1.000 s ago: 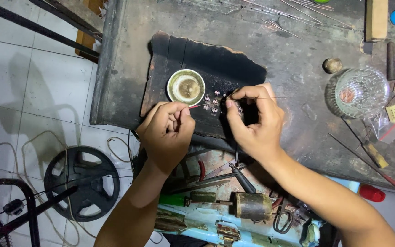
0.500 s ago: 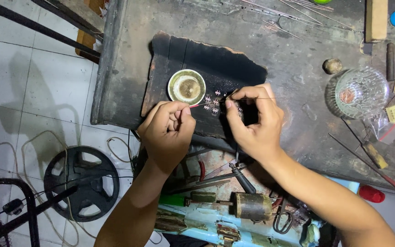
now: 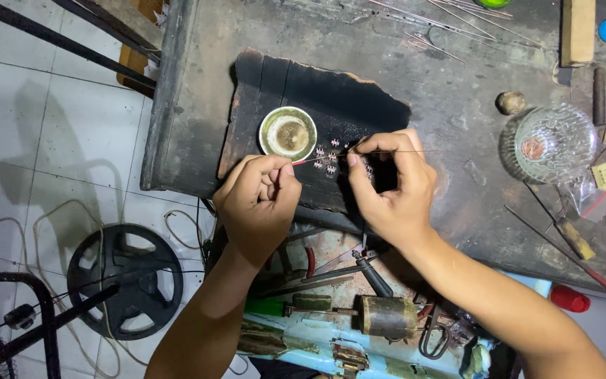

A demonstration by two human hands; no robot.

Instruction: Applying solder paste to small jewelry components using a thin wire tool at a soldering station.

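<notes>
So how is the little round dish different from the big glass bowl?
The little round dish is small, solid and greenish-white with a brownish middle; the glass bowl is bigger, clear and bumpy-patterned. The dish sits on the dark charred board close to the left hand and right hand; the bowl sits further away, on the bare workbench. Both are round and stand open side up.

You are in a small metalwork workshop: a stained, worn tabletop (image 3: 457,203) carries a charred black board (image 3: 303,91), loose thin wires (image 3: 443,14) and hand tools, with pliers (image 3: 369,270) below and a tiled floor (image 3: 50,140).
</notes>
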